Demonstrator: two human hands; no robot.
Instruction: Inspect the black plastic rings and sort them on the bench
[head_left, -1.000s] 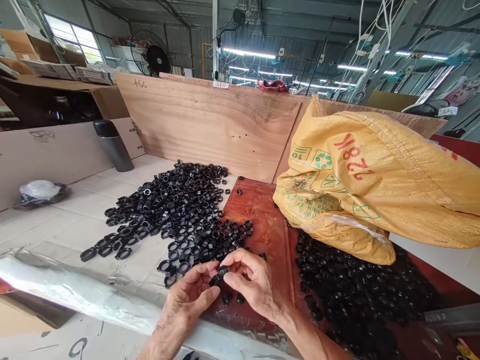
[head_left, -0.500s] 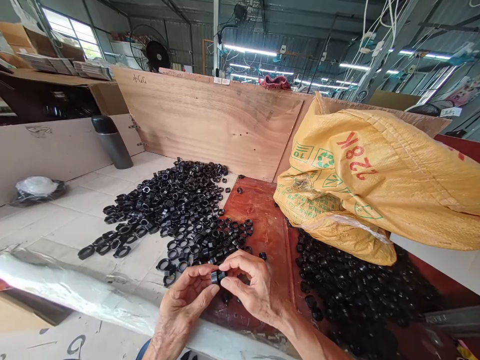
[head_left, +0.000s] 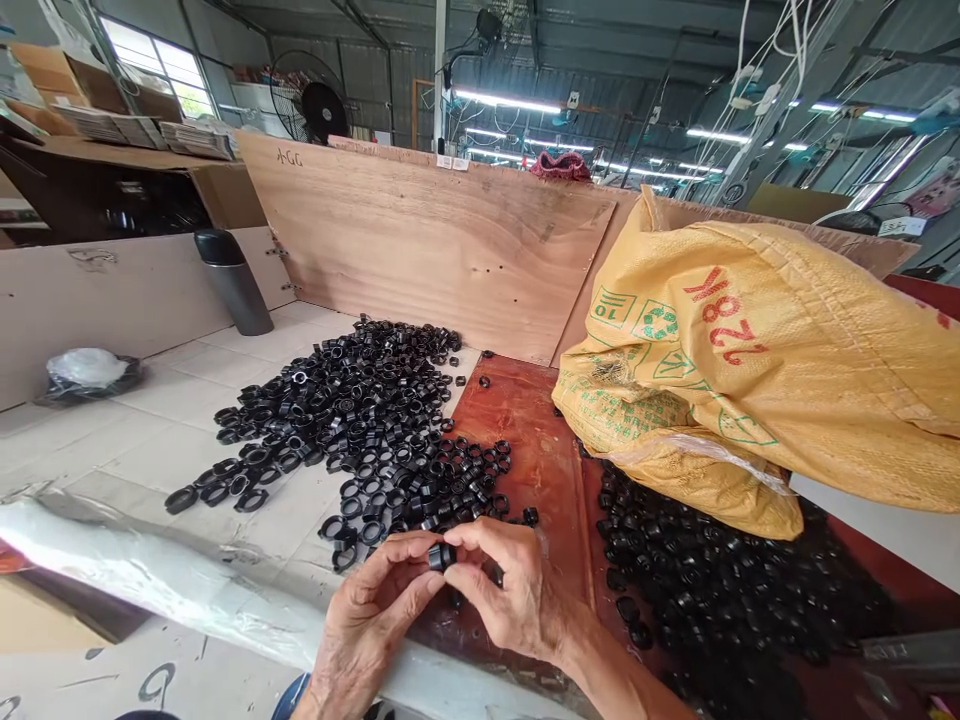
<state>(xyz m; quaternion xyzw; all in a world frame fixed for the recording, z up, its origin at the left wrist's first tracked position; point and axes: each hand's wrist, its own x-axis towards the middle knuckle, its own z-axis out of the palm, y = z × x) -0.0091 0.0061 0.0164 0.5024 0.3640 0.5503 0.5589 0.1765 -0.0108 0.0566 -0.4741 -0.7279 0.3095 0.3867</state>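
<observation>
My left hand [head_left: 371, 615] and my right hand [head_left: 510, 592] meet at the near edge of the table, fingertips pinched together on one small black plastic ring part [head_left: 441, 556]. Just beyond them lies a big heap of black ring parts [head_left: 352, 425] spread over the pale tabletop and onto a reddish board [head_left: 532, 430]. A second heap of black parts [head_left: 712, 590] lies to the right, spilling from under a yellow woven sack [head_left: 765, 360].
A plywood board [head_left: 442, 245] stands upright behind the heaps. A dark cylindrical flask [head_left: 232, 280] stands at the back left, a tied plastic bag [head_left: 86, 372] lies at the far left, and clear plastic film [head_left: 150, 575] runs along the near edge.
The view has shifted slightly; both hands stay together on the small black part, the fingers turning it a little.
</observation>
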